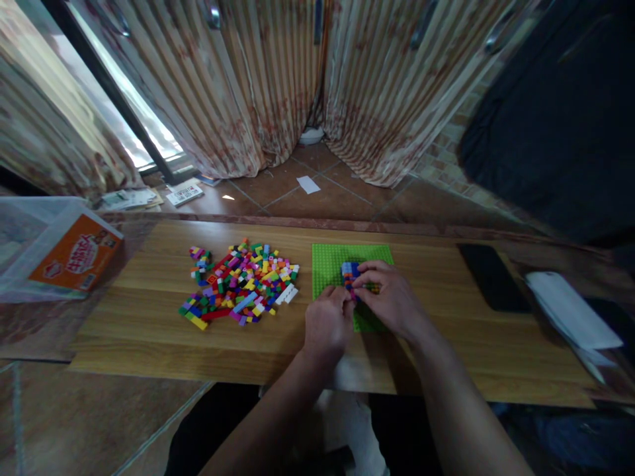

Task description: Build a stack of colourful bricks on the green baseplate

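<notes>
A brick assembly (349, 268) sits over the middle of the green baseplate (325, 264), the landmark on the desk (149, 334). Progress, as judged: several blue, orange and red bricks are joined; the work appears partial, since bare studs surround the assembly and many loose bricks (248, 281) lie left of the baseplate. How many are left to fit cannot be determined. The left hand (326, 324) has its fingers narrowed at the assembly's near edge; whether they pinch a brick cannot be told. The right hand (389, 297) has its fingers bent, slightly parted, against the assembly's right side; their grip is likewise unclear. Count: one baseplate, one assembly, two hands; loose bricks overlap too much to count. Right of the baseplate: one flat black object (493, 277).
</notes>
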Demonstrator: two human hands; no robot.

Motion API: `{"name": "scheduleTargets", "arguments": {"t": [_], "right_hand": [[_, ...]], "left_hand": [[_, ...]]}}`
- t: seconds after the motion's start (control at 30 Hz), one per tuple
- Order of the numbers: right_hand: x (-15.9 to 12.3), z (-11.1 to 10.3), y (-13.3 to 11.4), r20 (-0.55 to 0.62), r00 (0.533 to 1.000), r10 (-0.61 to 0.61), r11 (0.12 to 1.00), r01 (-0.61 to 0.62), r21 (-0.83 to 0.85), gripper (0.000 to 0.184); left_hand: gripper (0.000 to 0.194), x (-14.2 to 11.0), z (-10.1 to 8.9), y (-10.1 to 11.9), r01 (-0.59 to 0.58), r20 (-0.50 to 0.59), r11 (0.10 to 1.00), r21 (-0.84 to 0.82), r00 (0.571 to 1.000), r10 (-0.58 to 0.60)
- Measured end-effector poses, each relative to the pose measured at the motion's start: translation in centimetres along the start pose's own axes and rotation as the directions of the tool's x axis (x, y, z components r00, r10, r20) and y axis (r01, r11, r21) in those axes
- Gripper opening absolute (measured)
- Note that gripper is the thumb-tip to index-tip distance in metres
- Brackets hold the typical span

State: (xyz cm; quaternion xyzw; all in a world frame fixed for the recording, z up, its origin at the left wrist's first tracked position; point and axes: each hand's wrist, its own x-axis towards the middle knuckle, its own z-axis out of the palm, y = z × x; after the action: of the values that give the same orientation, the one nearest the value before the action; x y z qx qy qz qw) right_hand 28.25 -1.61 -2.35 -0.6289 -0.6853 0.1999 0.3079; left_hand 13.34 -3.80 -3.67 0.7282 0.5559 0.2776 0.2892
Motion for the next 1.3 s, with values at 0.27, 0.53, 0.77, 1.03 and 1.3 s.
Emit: {"name": "scheduleTargets", "arguments": {"t": [0.27,0.53,0.77,1.03,1.3], "right_hand": [[0.1,0.1,-0.3,0.001,1.0,0.02,1.0,-0.02,0.004,0.014],[0.0,-0.5,0.0,-0.066,0.998,0.016,0.995,-0.01,0.097,0.013],[0.1,-0.8,0.5,-0.275,0.957,0.093,0.992,-0.111,-0.052,0.026],[0.7,0.6,2.1,-0.169,0.975,0.142,0.948,-0.183,-0.259,0.044],[1.0,1.1,1.1,-0.157,0.977,0.141,0.92,-0.188,-0.344,0.049]], "left_hand": [[0.014,-0.1,0.6,-0.4,-0.043,0.0,0.994,0.105,0.999,0.043],[0.013,-0.1,-3.5,-1.4,-0.037,0.026,0.999,0.007,0.999,0.037],[0.018,1.6,-12.9,-5.3,0.165,-0.184,0.977,0.138,0.973,-0.138],[0.024,1.0,-17.2,-9.6,0.361,-0.065,0.885,0.294,0.931,-0.358],[0.034,1.6,-15.2,-9.2,0.286,-0.192,0.849,0.443,0.956,-0.222]]}}
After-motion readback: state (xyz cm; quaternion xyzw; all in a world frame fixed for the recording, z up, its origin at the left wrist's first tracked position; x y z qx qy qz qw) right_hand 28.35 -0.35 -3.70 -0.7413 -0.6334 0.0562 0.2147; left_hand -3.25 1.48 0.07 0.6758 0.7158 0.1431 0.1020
